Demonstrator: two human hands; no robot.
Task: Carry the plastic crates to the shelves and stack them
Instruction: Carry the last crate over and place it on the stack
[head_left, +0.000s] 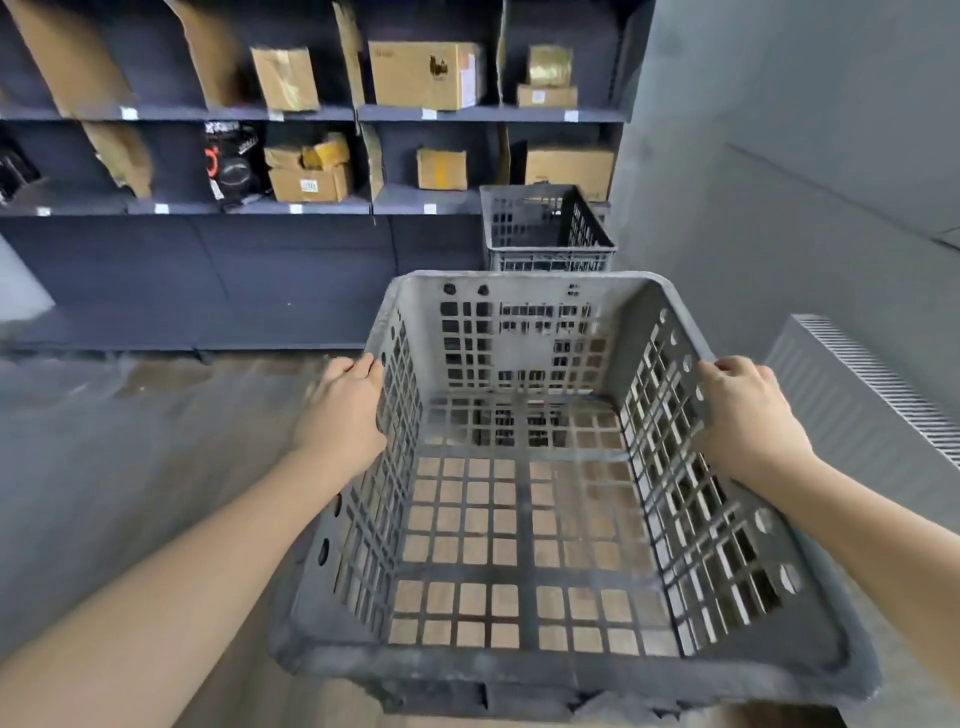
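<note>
I hold a large empty grey plastic crate (524, 312) with latticed walls in front of me, above the wooden floor. My left hand (345, 410) grips its left rim and my right hand (743, 415) grips its right rim. Beyond it, a stack of similar grey crates (545, 228) stands on the floor at the right end of the dark shelves (311, 208). The top crate of that stack looks empty.
The dark shelves hold cardboard boxes (426, 75) and black packaged items (231, 166). A grey wall (779, 182) runs along the right, with a white radiator (862, 395) low against it. Wooden floor (130, 441) spreads to the left.
</note>
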